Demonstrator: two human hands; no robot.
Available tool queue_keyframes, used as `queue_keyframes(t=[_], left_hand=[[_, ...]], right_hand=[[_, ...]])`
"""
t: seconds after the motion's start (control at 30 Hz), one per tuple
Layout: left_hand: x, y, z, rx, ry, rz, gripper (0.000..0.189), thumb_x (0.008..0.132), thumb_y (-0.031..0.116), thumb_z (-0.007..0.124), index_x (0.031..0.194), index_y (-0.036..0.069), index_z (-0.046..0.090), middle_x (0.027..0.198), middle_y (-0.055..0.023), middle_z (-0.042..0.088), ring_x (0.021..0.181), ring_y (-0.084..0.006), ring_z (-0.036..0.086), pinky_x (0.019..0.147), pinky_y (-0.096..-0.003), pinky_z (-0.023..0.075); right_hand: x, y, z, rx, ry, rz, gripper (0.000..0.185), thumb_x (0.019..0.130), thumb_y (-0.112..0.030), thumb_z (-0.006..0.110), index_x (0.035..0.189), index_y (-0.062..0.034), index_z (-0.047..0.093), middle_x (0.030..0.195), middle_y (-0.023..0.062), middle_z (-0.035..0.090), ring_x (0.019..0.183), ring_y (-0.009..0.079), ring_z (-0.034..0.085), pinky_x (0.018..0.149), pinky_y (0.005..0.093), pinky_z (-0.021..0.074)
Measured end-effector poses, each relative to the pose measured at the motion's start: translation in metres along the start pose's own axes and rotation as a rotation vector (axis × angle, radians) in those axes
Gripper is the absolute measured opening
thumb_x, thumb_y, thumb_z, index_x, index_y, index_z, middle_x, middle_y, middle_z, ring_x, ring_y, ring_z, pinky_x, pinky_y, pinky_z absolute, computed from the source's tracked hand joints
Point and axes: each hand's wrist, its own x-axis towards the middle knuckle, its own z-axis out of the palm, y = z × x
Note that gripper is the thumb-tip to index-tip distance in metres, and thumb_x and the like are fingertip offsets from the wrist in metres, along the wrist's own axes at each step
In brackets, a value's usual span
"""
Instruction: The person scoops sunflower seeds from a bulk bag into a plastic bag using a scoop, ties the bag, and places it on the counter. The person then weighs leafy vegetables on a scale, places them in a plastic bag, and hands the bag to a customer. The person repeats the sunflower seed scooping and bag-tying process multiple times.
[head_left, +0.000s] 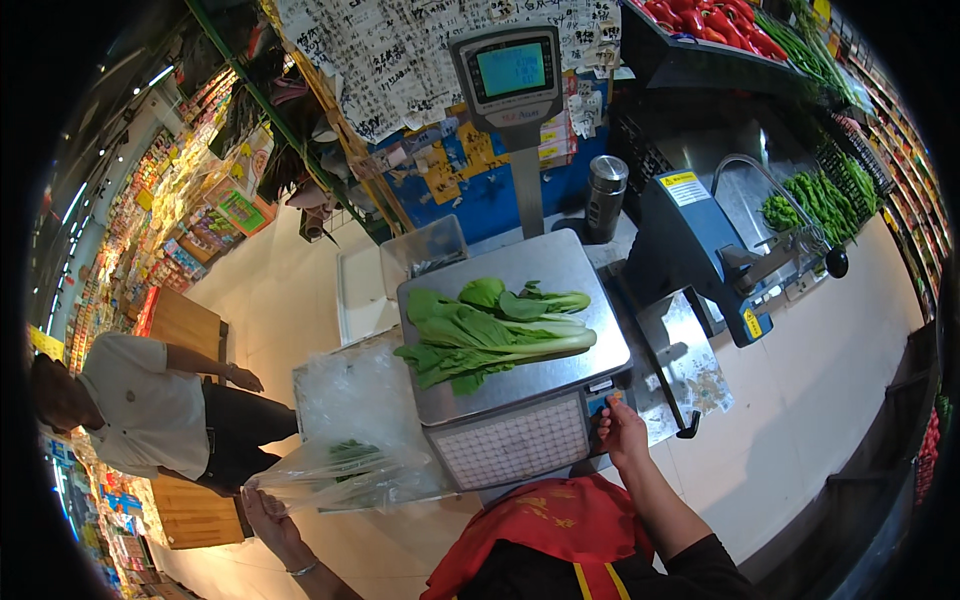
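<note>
Leafy green vegetables with pale stalks (517, 330) lie on the metal pan of a weighing scale (450, 409). My right hand (622, 427) is at the right end of the scale's front panel, a fingertip at its keys; it holds nothing that I can see. Out to the left, my left hand (271, 517) grips the edge of a clear plastic bag (322, 476), which is stretched towards the scale. Some dark greens (352, 459) show through the plastic. Above the scale stands its lit display (513, 69) on a post.
A clear plastic bin (424, 247) sits behind the scale's left corner. To the right are a steel flask (606, 199) and a blue bag-sealing machine (690, 247) with a lever. A person (150, 405) stands at the left. Green peppers (825, 199) lie on a shelf at the right.
</note>
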Motion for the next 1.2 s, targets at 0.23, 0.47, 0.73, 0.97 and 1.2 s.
queue_keyframes(t=[0.23, 0.47, 0.73, 0.97, 1.2], left_hand=[[0.009, 0.052, 0.028, -0.036, -0.213, 0.031, 0.011, 0.097, 0.018, 0.056, 0.096, 0.007, 0.055, 0.063, 0.0060, 0.045, 0.044, 0.0012, 0.033, 0.037, -0.0148, 0.0270], [-0.004, 0.109, 0.098, -0.058, 0.022, 0.113, 0.006, 0.096, 0.017, 0.057, 0.096, 0.011, 0.057, 0.068, 0.0054, 0.054, 0.047, 0.0004, 0.037, 0.038, -0.0154, 0.0285], [0.014, 0.148, 0.078, -0.315, -0.190, 0.042, 0.025, 0.098, 0.027, 0.052, 0.113, 0.008, 0.058, 0.087, -0.0019, 0.063, 0.060, -0.0079, 0.053, 0.044, -0.0177, 0.0398], [0.010, 0.163, 0.036, -0.576, -0.711, -0.409, 0.036, 0.099, 0.034, 0.046, 0.120, 0.006, 0.054, 0.113, -0.0105, 0.060, 0.092, -0.0160, 0.059, 0.074, -0.0304, 0.0527], [-0.022, 0.139, 0.047, -0.090, -0.495, -0.169, 0.033, 0.096, 0.030, 0.043, 0.111, 0.006, 0.059, 0.098, -0.0066, 0.061, 0.072, -0.0077, 0.048, 0.059, -0.0266, 0.0433]], right_hand=[[0.012, -0.001, 0.011, -0.012, 0.032, 0.009, 0.012, 0.091, -0.020, 0.061, 0.097, -0.0095, 0.060, 0.073, -0.0012, 0.055, 0.058, 0.0077, 0.047, 0.050, 0.0213, 0.0373], [0.023, 0.000, 0.026, -0.029, 0.096, -0.048, 0.010, 0.091, -0.019, 0.062, 0.086, -0.0113, 0.057, 0.068, -0.0024, 0.053, 0.053, 0.0066, 0.046, 0.047, 0.0208, 0.0358], [-0.043, -0.018, 0.072, -0.218, -0.143, -0.466, 0.008, 0.091, -0.012, 0.062, 0.090, -0.0046, 0.059, 0.065, -0.0002, 0.053, 0.054, 0.0055, 0.045, 0.049, 0.0195, 0.0343], [-0.094, -0.025, 0.119, -0.093, -0.570, -0.303, 0.011, 0.092, -0.010, 0.061, 0.096, -0.0002, 0.060, 0.068, 0.0029, 0.055, 0.056, 0.0082, 0.046, 0.052, 0.0217, 0.0348], [-0.092, -0.005, 0.134, -0.113, -0.672, -0.218, 0.014, 0.093, -0.010, 0.060, 0.103, -0.0006, 0.060, 0.074, 0.0035, 0.057, 0.058, 0.0085, 0.045, 0.053, 0.0222, 0.0363]])
